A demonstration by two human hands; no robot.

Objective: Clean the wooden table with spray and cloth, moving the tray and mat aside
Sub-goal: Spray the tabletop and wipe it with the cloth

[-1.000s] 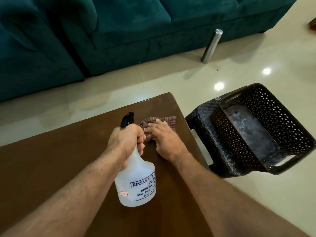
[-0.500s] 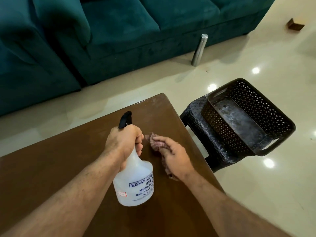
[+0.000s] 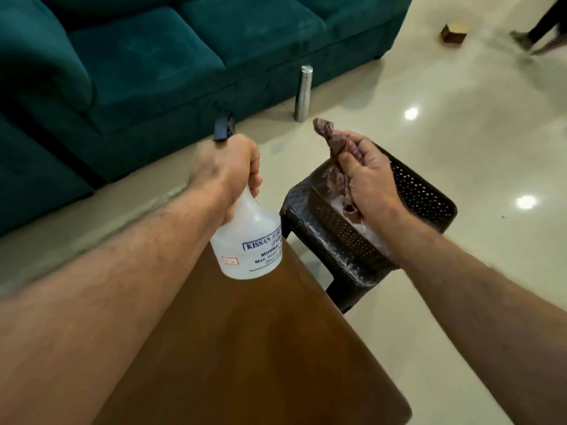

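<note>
My left hand [image 3: 225,168] grips the neck of a translucent white spray bottle [image 3: 248,243] with a dark trigger head, held in the air above the far end of the brown wooden table [image 3: 254,348]. My right hand [image 3: 366,176] holds a bunched reddish checked cloth [image 3: 334,148] up in the air, above the black perforated tray [image 3: 426,194]. The tray sits on a black stool [image 3: 343,259] just right of the table. No mat is in view.
A teal sofa [image 3: 147,62] runs along the back and left. A steel bottle [image 3: 303,93] stands on the glossy cream floor in front of it. A small wooden block [image 3: 454,32] lies at the far right, near a person's feet [image 3: 527,41].
Both hands rose off the table: the right lifted the cloth from the wood into the air, the left raised the bottle. The view swung forward, showing less of the table.
</note>
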